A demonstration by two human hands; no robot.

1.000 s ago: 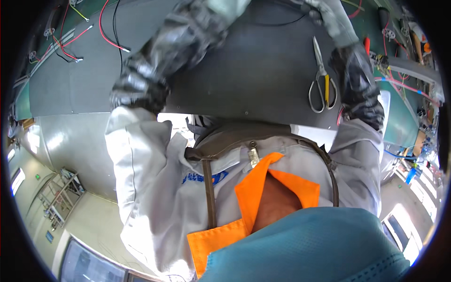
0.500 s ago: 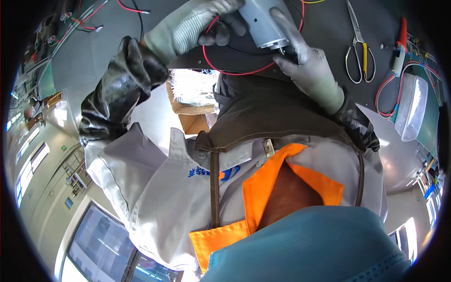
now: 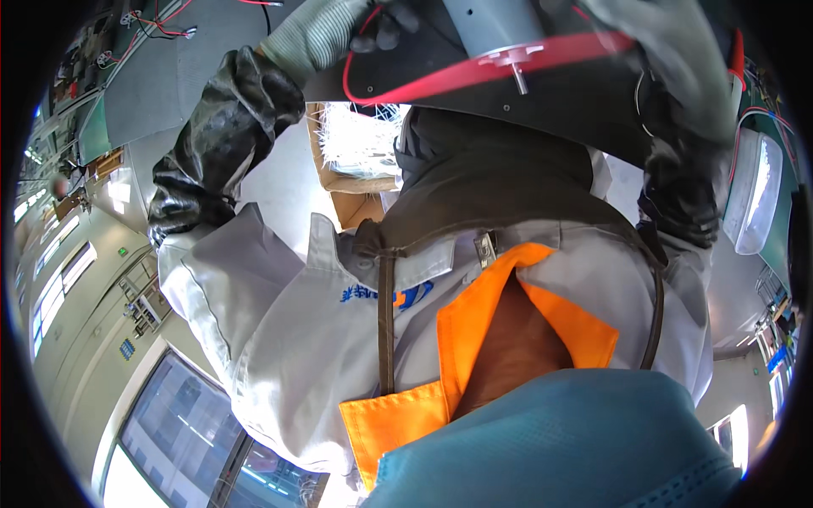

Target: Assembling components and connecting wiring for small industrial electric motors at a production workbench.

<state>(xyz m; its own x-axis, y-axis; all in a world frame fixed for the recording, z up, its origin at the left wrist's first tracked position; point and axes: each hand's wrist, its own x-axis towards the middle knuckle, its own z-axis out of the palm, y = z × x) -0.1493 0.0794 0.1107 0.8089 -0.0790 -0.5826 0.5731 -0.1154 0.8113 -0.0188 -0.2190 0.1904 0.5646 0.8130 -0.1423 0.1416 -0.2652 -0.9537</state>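
A grey cylindrical motor is at the top middle, its metal shaft end tilted toward me and its far end cut off by the upper edge. My left hand, in a grey-coated glove, is left of it with curled fingers; what they grip lies out of the picture. A red wire loops beside those fingers and runs right across the motor's front as a blurred streak. My right hand, also gloved, is raised right of the motor near the streak's end. Motion smears its fingers, so its hold does not show.
The dark worktop ends close to my apron. Below its edge stands a cardboard box with white strips. A clear plastic container and a red-handled tool are at right. More wires lie far left.
My right hand has left the motor's shaft end and swung right, uncovering the shaft. The red wire has lifted into a blurred streak. My left hand has shifted slightly left.
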